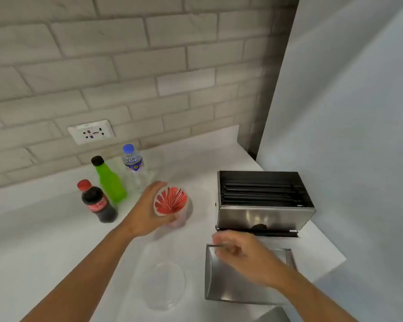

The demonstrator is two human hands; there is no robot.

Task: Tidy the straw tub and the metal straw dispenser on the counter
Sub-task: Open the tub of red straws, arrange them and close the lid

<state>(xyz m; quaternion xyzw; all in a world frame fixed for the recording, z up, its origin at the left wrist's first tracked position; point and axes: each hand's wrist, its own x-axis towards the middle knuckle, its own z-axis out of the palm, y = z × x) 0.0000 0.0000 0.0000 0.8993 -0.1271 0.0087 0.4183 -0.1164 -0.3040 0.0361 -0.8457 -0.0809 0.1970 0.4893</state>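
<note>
Left hand (149, 210) is wrapped around the straw tub (172, 205), fingers curled round its far and left side, thumb on the near side; tub stands upright on the white worktop (44, 228), mid-frame, packed with red straws (170, 199) fanned out at the mouth. Right hand (240, 254) hovers over the loose metal lid (242, 287), which lies flat on the worktop just in front of the metal straw dispenser (265, 210). Right fingers are curled in loosely; motion blur there, so can't tell whether they pinch anything or touch the lid. Dispenser sits right of the tub, apart from it, top open, black straws (258, 189) stacked lengthwise inside, and a few more showing in the tray at its front base. A clear plastic cover (163, 284) lies on the worktop near the bottom of frame, between the two forearms. Left of the tub, three bottles stand close together: cola bottle (98, 203) with red cap nearest, green bottle (109, 182) with black cap behind it, water bottle (135, 166) with blue cap furthest back by the tiled wall (126, 66). Wall socket (91, 132) above the bottles.
</note>
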